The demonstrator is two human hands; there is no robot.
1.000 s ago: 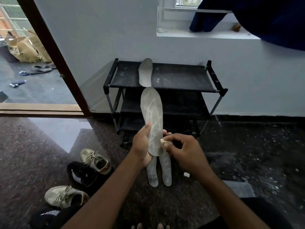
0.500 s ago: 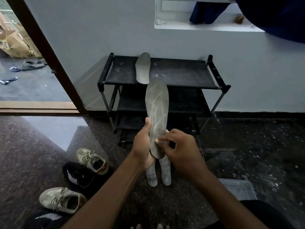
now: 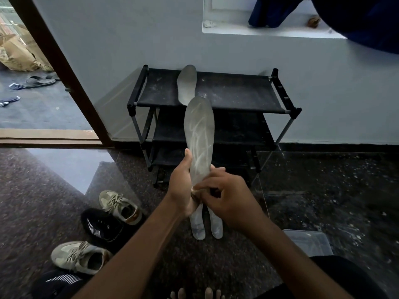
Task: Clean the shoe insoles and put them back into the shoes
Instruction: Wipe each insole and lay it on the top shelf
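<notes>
As your left hand (image 3: pixel 183 190) grips the low part of the gray insole (image 3: pixel 199 137) and holds it up in front of the shoe rack (image 3: pixel 237 91), your right hand (image 3: pixel 228 201) has slid down from the side to the heel end. There it pinches a small pale wipe (image 3: pixel 195 189) against the insole. The tip sits a bit higher than before. White streaks still show on it, so I think the cleaning is not done. One more insole (image 3: pixel 186 85) lies on the rack's top shelf, front edge to back. Two floor insoles (image 3: pixel 198 225) lie under your hands. The tan shoes (image 3: pixel 121 207) by your left arm look empty inside. I cannot tell what is in the clear box (image 3: pixel 306 242).
</notes>
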